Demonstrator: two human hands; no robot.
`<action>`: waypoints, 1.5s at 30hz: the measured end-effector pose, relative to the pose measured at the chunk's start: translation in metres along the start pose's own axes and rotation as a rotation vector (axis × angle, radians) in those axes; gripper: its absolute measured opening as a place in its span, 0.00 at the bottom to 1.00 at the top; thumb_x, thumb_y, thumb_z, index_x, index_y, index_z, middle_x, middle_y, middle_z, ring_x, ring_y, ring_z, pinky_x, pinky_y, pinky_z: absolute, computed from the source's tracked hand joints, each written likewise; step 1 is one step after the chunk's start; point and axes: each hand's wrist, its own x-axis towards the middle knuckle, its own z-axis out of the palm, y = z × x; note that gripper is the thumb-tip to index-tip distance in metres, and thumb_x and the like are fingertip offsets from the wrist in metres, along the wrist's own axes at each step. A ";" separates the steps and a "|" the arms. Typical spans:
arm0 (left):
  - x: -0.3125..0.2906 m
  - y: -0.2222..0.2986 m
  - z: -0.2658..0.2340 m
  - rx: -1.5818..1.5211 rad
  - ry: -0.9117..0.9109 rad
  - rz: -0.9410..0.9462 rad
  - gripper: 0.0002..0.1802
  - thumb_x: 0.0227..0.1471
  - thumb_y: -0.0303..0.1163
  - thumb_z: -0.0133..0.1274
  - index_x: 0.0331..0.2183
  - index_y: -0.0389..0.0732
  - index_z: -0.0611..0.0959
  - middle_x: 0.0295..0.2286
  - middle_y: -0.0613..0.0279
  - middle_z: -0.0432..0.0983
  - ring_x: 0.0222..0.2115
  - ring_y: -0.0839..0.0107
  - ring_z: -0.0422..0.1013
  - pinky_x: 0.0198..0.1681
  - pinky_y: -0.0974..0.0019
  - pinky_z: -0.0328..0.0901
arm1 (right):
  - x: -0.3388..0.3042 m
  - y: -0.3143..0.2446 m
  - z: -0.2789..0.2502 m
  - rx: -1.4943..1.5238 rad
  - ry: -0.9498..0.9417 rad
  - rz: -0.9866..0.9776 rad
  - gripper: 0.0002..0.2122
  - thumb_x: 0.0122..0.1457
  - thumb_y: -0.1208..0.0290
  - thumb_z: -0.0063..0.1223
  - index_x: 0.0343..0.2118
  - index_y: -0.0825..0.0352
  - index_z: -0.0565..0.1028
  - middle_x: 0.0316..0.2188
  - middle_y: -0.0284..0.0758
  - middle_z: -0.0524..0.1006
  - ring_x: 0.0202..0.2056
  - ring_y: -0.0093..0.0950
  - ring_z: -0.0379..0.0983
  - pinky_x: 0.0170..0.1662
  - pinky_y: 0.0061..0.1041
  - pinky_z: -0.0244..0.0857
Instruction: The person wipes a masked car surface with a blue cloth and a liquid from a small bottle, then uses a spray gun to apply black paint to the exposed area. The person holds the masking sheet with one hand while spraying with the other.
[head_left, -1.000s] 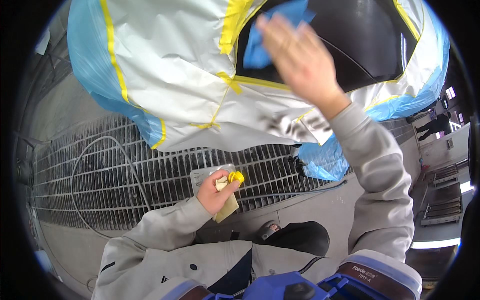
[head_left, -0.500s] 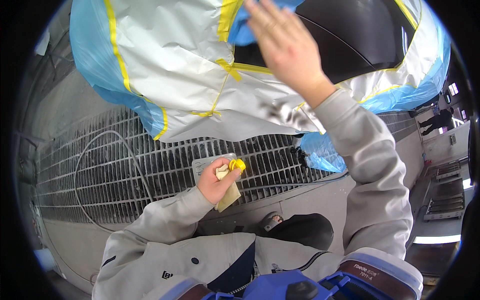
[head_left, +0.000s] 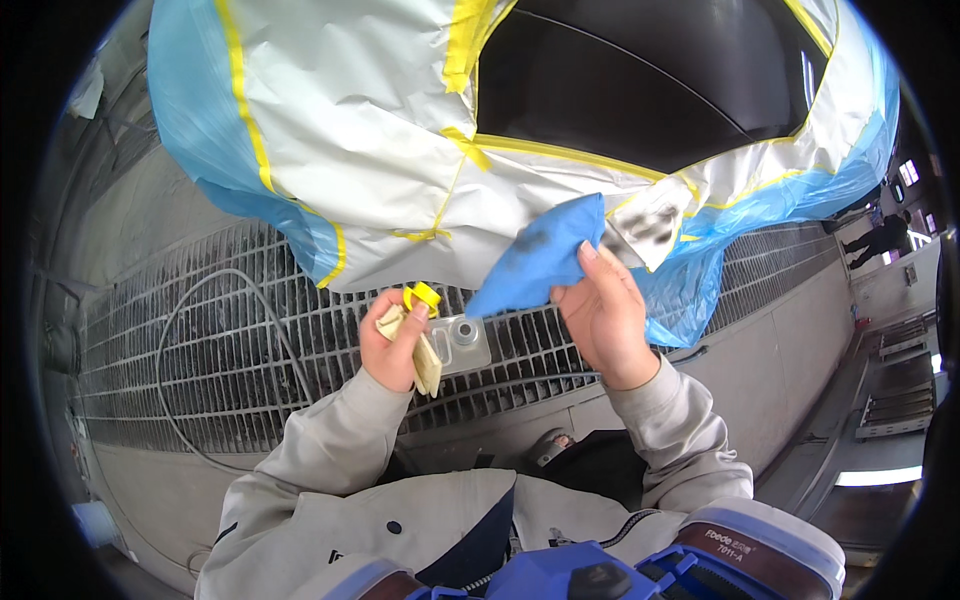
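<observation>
matt cloth (head_left: 540, 252); smooth glossy panel (head_left: 645, 85)

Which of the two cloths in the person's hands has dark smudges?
The blue cloth in the right hand; the pale-yellow cloth in the left hand shows no dark marks.

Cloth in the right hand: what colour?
Blue cloth with dark smudges; best in the head view.

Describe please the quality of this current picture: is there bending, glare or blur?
Head view: corners black, grating curving near the rim; head view: pale glare on the black panel, white strip at lower right looking washed out; head view: left hand, right hand and blue cloth fairly sharp, without obvious motion blur.
</observation>
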 end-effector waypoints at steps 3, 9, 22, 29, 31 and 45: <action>0.005 0.002 -0.004 -0.016 0.046 -0.051 0.08 0.66 0.33 0.57 0.40 0.39 0.80 0.29 0.68 0.76 0.31 0.80 0.70 0.37 0.73 0.64 | -0.008 0.013 -0.009 0.035 0.007 0.154 0.17 0.77 0.59 0.41 0.56 0.66 0.74 0.52 0.34 0.81 0.52 0.29 0.76 0.57 0.35 0.67; 0.004 0.003 -0.006 -0.123 0.082 -0.140 0.11 0.63 0.37 0.59 0.41 0.40 0.80 0.28 0.68 0.75 0.30 0.80 0.69 0.34 0.74 0.63 | -0.004 0.017 -0.001 0.105 0.050 0.275 0.18 0.76 0.58 0.41 0.56 0.66 0.74 0.52 0.37 0.81 0.53 0.32 0.76 0.58 0.36 0.65; 0.006 0.008 -0.006 -0.069 0.003 -0.189 0.10 0.64 0.36 0.58 0.42 0.40 0.79 0.28 0.68 0.75 0.30 0.80 0.70 0.36 0.72 0.64 | -0.004 0.035 -0.023 -0.349 0.124 0.331 0.18 0.73 0.60 0.44 0.57 0.68 0.71 0.44 0.38 0.80 0.42 0.30 0.79 0.50 0.32 0.74; 0.005 0.010 -0.003 -0.056 -0.040 -0.176 0.08 0.65 0.33 0.59 0.41 0.39 0.80 0.30 0.68 0.77 0.32 0.81 0.71 0.38 0.73 0.65 | -0.007 0.040 -0.034 -0.489 -0.019 0.382 0.16 0.65 0.74 0.61 0.54 0.69 0.75 0.42 0.31 0.82 0.42 0.20 0.78 0.48 0.25 0.74; 0.004 0.012 -0.003 -0.047 -0.044 -0.170 0.08 0.64 0.32 0.59 0.41 0.38 0.80 0.32 0.67 0.79 0.34 0.81 0.72 0.40 0.73 0.66 | -0.007 0.045 -0.032 -0.551 -0.006 0.330 0.15 0.63 0.76 0.64 0.52 0.70 0.76 0.40 0.30 0.82 0.39 0.18 0.79 0.45 0.23 0.75; 0.010 0.010 0.002 0.025 -0.118 -0.140 0.09 0.65 0.28 0.61 0.44 0.38 0.78 0.37 0.69 0.79 0.37 0.83 0.73 0.41 0.74 0.68 | -0.007 0.058 -0.028 -0.495 -0.007 0.382 0.14 0.69 0.73 0.59 0.55 0.70 0.78 0.43 0.29 0.84 0.42 0.17 0.78 0.48 0.21 0.73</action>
